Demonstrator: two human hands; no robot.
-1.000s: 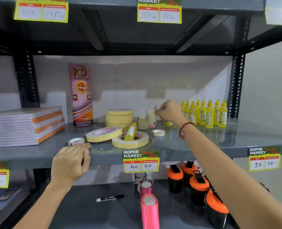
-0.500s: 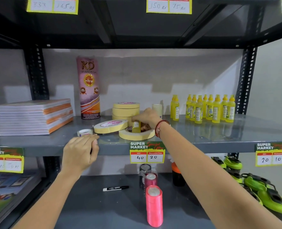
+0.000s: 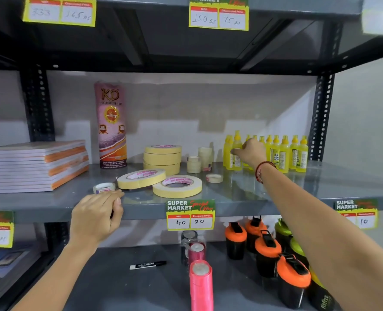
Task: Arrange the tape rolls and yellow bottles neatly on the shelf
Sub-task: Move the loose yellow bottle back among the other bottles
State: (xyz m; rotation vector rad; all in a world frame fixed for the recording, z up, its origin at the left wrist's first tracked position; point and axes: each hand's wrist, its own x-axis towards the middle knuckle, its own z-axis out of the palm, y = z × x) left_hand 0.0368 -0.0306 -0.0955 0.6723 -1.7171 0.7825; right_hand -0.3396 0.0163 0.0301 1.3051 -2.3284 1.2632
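Note:
On the grey middle shelf (image 3: 298,187), my right hand (image 3: 251,151) is shut on a yellow bottle (image 3: 236,153), upright at the left end of the row of yellow bottles (image 3: 284,153). Two wide tape rolls (image 3: 141,178) (image 3: 177,187) lie flat near the front, one leaning on the other. Behind them is a stack of wide rolls (image 3: 162,158), with small stacked rolls (image 3: 193,164) beside it. Loose small rolls lie at the front left (image 3: 104,187) and the middle (image 3: 214,178). My left hand (image 3: 98,212) grips the shelf's front edge.
A stack of notebooks (image 3: 35,164) fills the shelf's left end, with a tall pink KD tape pack (image 3: 112,124) standing next to it. The shelf below holds a pink spool (image 3: 200,286), a black marker (image 3: 147,264) and orange-lidded shaker bottles (image 3: 266,250).
My right hand took the yellow bottle off the front tape roll and carried it right to the bottle row, where it now stands upright. My left hand stayed on the shelf edge.

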